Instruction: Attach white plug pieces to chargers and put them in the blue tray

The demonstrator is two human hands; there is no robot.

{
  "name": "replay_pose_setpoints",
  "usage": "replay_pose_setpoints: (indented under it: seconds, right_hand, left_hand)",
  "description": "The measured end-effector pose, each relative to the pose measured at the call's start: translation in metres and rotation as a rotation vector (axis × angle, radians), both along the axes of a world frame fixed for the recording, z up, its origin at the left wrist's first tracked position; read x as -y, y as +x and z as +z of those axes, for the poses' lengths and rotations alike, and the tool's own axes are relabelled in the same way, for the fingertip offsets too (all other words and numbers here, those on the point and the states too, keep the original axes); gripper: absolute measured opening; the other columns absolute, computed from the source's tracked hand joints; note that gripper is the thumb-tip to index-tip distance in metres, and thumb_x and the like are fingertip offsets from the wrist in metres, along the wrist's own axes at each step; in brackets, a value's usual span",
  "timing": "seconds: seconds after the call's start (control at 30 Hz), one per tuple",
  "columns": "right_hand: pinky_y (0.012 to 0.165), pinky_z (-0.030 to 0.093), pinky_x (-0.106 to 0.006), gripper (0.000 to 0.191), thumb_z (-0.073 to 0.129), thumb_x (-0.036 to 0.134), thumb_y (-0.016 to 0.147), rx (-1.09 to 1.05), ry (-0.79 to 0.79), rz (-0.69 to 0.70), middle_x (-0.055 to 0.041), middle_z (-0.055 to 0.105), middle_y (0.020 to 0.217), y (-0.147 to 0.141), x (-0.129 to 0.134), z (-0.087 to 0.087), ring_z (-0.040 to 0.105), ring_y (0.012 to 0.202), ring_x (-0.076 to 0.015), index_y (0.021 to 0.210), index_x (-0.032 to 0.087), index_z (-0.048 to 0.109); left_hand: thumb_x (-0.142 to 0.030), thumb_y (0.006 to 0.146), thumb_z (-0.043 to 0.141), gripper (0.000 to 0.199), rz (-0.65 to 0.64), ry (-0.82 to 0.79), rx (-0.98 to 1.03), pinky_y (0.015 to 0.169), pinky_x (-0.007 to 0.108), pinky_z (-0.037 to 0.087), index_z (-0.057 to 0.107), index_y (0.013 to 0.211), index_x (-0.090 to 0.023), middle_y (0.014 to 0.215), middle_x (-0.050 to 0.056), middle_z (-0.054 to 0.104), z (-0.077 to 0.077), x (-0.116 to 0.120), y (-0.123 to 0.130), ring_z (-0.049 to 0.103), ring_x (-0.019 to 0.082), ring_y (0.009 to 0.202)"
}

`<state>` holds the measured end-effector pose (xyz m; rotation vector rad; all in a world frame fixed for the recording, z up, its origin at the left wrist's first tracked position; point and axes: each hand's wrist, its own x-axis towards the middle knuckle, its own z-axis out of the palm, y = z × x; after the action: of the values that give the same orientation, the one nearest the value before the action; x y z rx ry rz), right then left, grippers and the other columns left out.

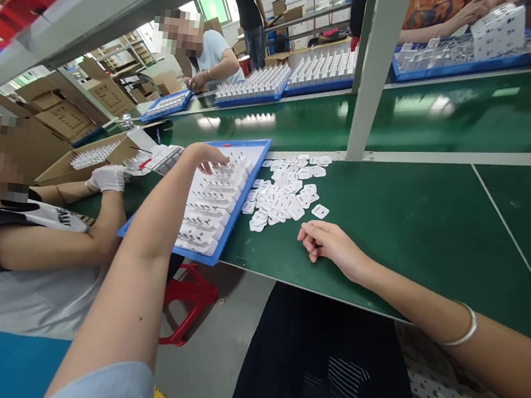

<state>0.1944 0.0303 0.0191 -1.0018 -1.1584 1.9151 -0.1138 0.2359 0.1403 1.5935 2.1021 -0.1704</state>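
My left hand (209, 155) reaches over the far part of a blue-rimmed tray (240, 205), fingers bent down among rows of white plastic parts (206, 211) with small metal pins standing up. What its fingertips grip is hidden. Just right of the tray, a loose pile of flat white plastic plates (283, 195), each with slots, lies on the green table. My right hand (325, 242) is beside the pile near the table's front edge, fingers curled and thumb pressed to them; anything inside is too small to make out. A single plate (321, 211) lies just above it.
At left, a co-worker's gloved hand (109, 178) works by a cardboard box (86, 161) of white parts. A metal post (372, 76) rises behind the pile. Across the green belt (449, 118) stand more blue trays (455, 70) and people. A red stool (190, 296) is below.
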Motion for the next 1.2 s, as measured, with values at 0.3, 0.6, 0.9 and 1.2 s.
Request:
replay_pose_setpoints:
  seconds: [0.3, 0.6, 0.9, 1.2]
  right_hand:
    - [0.051, 0.042, -0.023, 0.038, 0.051, 0.045, 0.097, 0.045, -0.006, -0.010, 0.0018, 0.051, 0.061, -0.002, -0.002, 0.000, 0.048, 0.049, -0.0087, 0.075, 0.016, 0.060]
    - [0.050, 0.045, -0.022, 0.038, 0.049, 0.042, 0.099, 0.040, -0.003, -0.007, 0.0016, 0.051, 0.060, -0.003, -0.003, 0.000, 0.048, 0.049, -0.0085, 0.075, 0.015, 0.060]
    - [0.048, 0.046, -0.020, 0.038, 0.057, 0.045, 0.095, 0.001, -0.003, -0.005, 0.0025, 0.051, 0.057, -0.004, -0.006, -0.001, 0.048, 0.047, -0.0082, 0.073, 0.016, 0.061]
    - [0.045, 0.046, -0.019, 0.035, 0.046, 0.032, 0.102, -0.025, 0.032, 0.020, 0.0050, 0.050, 0.054, -0.009, -0.017, -0.010, 0.047, 0.041, -0.0070, 0.074, 0.016, 0.058]
  left_hand:
    - [-0.065, 0.091, 0.047, 0.066, 0.015, -0.179, -0.049, 0.088, 0.051, 0.058, 0.063, 0.133, -0.016, 0.135, 0.023, 0.062, -0.008, -0.017, -0.022, 0.065, 0.041, 0.116]
    - [-0.054, 0.094, 0.048, 0.059, -0.107, -0.026, -0.037, 0.095, 0.037, 0.054, 0.053, 0.144, -0.024, 0.143, 0.013, 0.059, -0.013, -0.018, 0.001, 0.064, 0.029, 0.122]
    - [-0.036, 0.081, 0.066, 0.049, -0.179, -0.017, -0.059, 0.087, 0.034, 0.058, 0.069, 0.127, -0.018, 0.132, 0.014, 0.067, -0.009, -0.023, 0.012, 0.067, 0.030, 0.114]
    - [-0.044, 0.085, 0.066, 0.047, -0.240, 0.095, -0.036, 0.081, 0.028, 0.059, 0.069, 0.114, -0.007, 0.108, 0.009, 0.075, -0.006, -0.031, 0.018, 0.068, 0.018, 0.091]
